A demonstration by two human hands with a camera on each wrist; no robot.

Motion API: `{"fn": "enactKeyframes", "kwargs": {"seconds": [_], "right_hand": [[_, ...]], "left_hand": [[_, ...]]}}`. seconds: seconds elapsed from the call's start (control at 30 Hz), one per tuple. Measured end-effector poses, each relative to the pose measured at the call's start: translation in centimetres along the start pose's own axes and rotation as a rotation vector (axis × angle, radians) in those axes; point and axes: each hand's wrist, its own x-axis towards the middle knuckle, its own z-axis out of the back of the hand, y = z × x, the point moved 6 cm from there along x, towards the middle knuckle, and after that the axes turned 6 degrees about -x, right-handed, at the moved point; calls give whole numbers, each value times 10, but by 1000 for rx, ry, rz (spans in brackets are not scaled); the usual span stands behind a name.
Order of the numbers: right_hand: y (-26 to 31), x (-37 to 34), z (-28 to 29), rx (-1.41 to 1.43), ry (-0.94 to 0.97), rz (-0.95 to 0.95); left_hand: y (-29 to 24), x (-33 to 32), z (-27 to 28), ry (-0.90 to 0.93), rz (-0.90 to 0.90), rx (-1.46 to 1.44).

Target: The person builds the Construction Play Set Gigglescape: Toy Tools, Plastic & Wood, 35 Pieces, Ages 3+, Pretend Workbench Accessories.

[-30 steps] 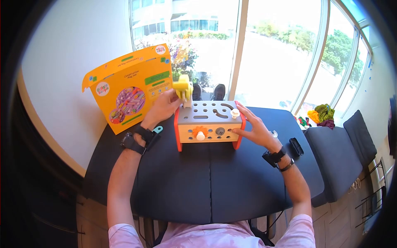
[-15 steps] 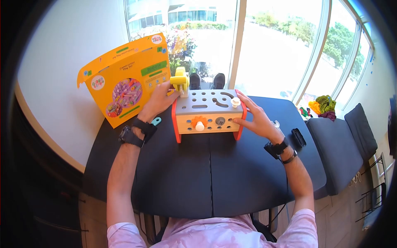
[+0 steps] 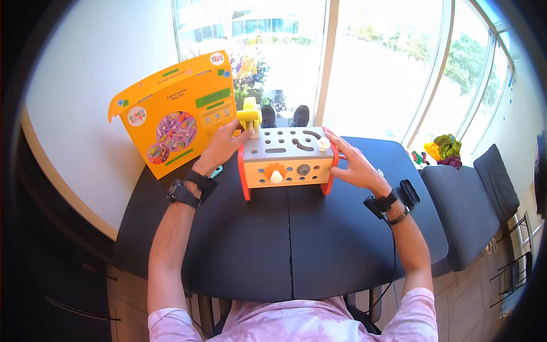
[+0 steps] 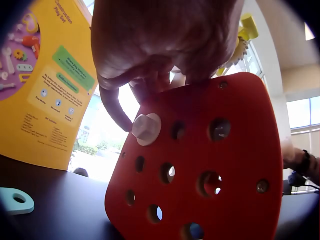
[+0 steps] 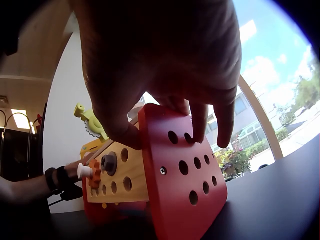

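A toy workbench (image 3: 285,149) with a grey slotted top, wooden front and red end panels stands on the black table. My left hand (image 3: 223,147) grips its far left corner, fingers curled over the red panel (image 4: 240,165). One fingertip is right at a white hex bolt (image 4: 145,129). Next to that hand, a yellow toy saw (image 3: 249,117) stands on the bench top. My right hand (image 3: 354,165) grips the right end, thumb at the front edge and fingers over the red panel (image 5: 172,170). An orange gear (image 3: 272,170), a grey bolt (image 3: 303,169) and a white bolt (image 3: 323,144) are fitted in holes.
A yellow cardboard box (image 3: 165,97) stands behind my left hand. Near my left wrist lies a teal toy piece (image 4: 17,200). A small black object (image 3: 408,192) lies past my right wrist. Beyond the table are windows and a grey cushioned seat (image 3: 458,199).
The view has tilted, so the scene shifts up and then slightly down. My right thumb has slid right, from the wooden front to the edge of the red panel. My left hand stays at the left corner.
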Motion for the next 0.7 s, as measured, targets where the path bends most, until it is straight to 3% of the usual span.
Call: {"fn": "enactKeyframes", "kwargs": {"seconds": [0.2,0.27,0.4,0.53,0.7], "right_hand": [[-3,16,10,-58,23,-80],[-20,23,7,102,107,-130],[-36,36,9,255,182,-362],[-47,50,4,341,222,-256],[-52,54,2,347,222,-287]], "left_hand": [[-24,-13,-18,-2,-28,29],[-29,-20,-24,-34,-120,116],[-56,-36,-35,-108,-60,187],[-63,-40,-39,-142,-14,247],[-61,-40,-40,-160,-25,256]]}}
